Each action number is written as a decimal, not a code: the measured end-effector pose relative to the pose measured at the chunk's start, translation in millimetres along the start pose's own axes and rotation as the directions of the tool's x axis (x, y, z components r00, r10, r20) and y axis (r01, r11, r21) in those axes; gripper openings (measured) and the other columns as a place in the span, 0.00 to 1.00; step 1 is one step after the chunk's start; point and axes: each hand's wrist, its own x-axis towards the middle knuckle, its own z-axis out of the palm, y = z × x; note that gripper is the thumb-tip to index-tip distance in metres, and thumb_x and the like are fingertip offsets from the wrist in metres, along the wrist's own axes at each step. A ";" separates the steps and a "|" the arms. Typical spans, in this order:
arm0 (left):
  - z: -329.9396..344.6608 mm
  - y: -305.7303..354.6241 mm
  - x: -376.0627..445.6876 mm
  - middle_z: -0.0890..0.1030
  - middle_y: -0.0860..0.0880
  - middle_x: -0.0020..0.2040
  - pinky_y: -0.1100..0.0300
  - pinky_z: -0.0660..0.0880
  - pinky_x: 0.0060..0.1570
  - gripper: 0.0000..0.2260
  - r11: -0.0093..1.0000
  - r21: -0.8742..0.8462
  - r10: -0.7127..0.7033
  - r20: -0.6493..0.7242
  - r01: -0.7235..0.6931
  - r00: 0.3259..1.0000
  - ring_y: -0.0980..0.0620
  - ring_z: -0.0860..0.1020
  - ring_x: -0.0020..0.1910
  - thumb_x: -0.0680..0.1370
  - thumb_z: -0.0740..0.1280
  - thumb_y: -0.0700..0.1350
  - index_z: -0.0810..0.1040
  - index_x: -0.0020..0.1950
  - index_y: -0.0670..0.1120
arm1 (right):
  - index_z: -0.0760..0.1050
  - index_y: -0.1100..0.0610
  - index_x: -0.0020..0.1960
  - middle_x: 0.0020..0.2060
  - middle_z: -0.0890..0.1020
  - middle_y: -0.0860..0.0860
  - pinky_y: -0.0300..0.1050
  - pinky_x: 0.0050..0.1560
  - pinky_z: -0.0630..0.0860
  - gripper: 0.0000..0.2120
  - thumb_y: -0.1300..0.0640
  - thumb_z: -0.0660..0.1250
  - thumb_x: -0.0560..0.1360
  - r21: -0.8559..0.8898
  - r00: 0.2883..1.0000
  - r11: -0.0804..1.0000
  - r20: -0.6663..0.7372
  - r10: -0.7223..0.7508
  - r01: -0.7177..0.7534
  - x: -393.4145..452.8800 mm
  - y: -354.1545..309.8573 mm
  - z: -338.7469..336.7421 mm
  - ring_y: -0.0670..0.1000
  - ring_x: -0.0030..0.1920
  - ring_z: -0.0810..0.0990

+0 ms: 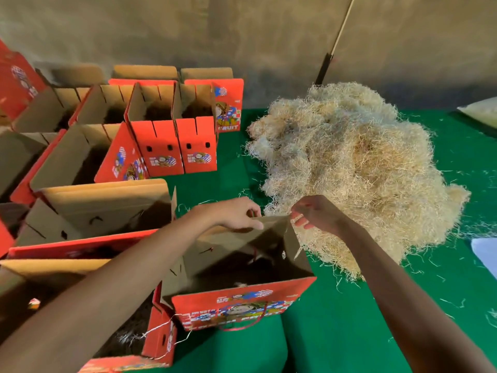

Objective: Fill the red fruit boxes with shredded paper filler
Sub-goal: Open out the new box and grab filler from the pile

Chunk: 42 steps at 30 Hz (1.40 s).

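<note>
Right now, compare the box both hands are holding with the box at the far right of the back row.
The held box sits nearest, beside the shredded paper pile; the back-row box stands far off among other boxes. The left hand and right hand pinch the held box's far flap; nothing touches the back-row box. The held box shows its wide printed face, the back-row box a narrow end with two holes. Both are red, open-topped, brown inside.

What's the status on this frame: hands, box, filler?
Left hand and right hand both pinch the far flap of the near box. Filler pile untouched beside it. Nothing blocking.
</note>
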 end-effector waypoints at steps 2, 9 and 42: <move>-2.4 7.4 5.1 0.83 0.53 0.49 0.59 0.75 0.50 0.14 0.995 -0.098 0.005 0.015 -0.004 1.000 0.53 0.81 0.48 0.74 0.73 0.60 0.82 0.49 0.51 | 0.80 0.56 0.54 0.48 0.86 0.49 0.54 0.48 0.84 0.08 0.55 0.65 0.81 -0.040 0.994 0.999 -0.103 -0.035 0.031 5.8 4.3 -1.0 0.47 0.43 0.86; -11.0 46.8 59.1 0.81 0.50 0.53 0.54 0.77 0.55 0.10 0.969 -0.231 0.042 -0.193 -0.087 0.980 0.53 0.79 0.51 0.79 0.69 0.55 0.80 0.54 0.50 | 0.79 0.58 0.61 0.60 0.82 0.53 0.43 0.50 0.76 0.12 0.56 0.69 0.79 -0.137 0.917 0.987 -0.378 -0.129 0.082 27.7 0.5 -29.9 0.51 0.48 0.83; -53.9 111.3 277.1 0.73 0.51 0.70 0.58 0.75 0.53 0.23 0.950 -0.313 -0.087 -0.239 0.009 0.967 0.54 0.77 0.58 0.79 0.67 0.57 0.69 0.72 0.53 | 0.69 0.56 0.72 0.69 0.73 0.56 0.58 0.66 0.75 0.19 0.62 0.61 0.82 -0.756 0.824 0.592 -0.505 -0.258 -0.278 145.6 85.9 -254.6 0.57 0.63 0.76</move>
